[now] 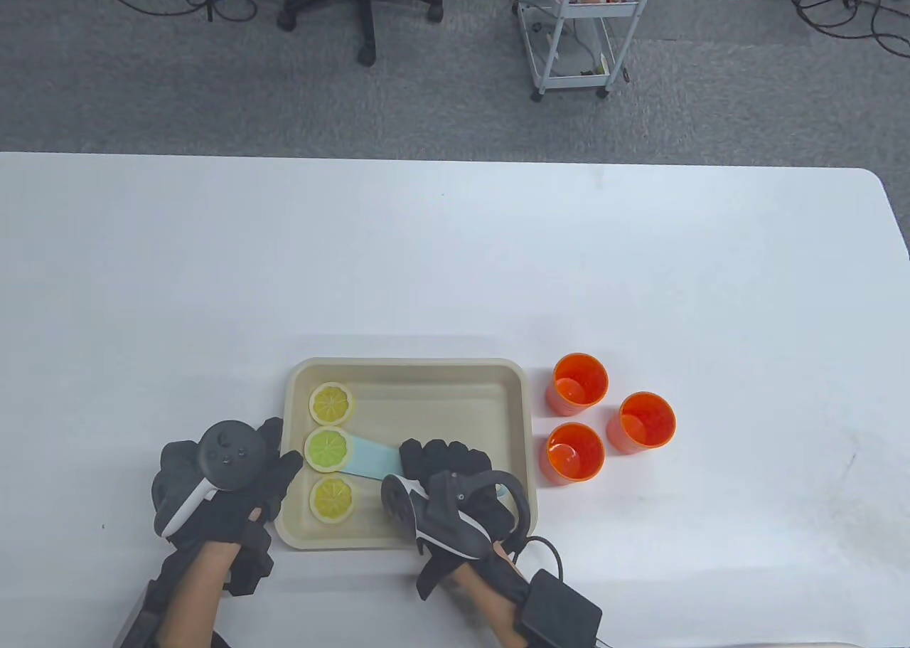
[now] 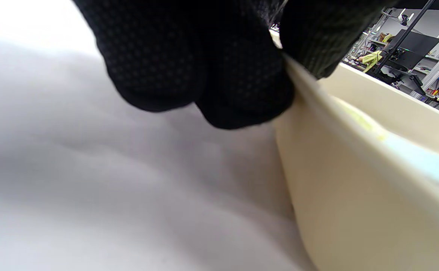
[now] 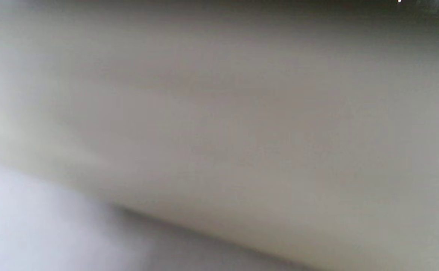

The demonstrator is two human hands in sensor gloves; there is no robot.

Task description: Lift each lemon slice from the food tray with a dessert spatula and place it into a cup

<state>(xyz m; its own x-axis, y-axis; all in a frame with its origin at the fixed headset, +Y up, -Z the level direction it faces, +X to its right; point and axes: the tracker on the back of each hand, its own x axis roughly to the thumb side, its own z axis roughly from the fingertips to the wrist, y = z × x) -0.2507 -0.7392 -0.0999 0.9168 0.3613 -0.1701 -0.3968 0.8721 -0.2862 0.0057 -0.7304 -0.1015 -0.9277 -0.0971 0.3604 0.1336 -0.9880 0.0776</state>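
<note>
Black sensor-gloved, the left hand (image 1: 227, 484) sits at the left wall of the shallow beige plastic food tray (image 1: 419, 374) on the white table (image 1: 455, 250). The left wrist view shows its fingers (image 2: 242, 82) on the outside of the tray's rim and the thumb on the inside, pinching that edge. Inside the tray, three round lemon slices lie in a column along the left side: a yellow one at the far end (image 1: 331, 403), a greenish middle one (image 1: 329, 449), and a yellow near one (image 1: 332, 498). A pale blue flat dessert spatula (image 1: 370, 458) reaches the middle slice with its tip. The right hand (image 1: 455, 491) is curled round the spatula's handle over the tray's near right part. Three orange plastic cups (image 1: 579, 385) stand upright, clustered just right of the tray.
</note>
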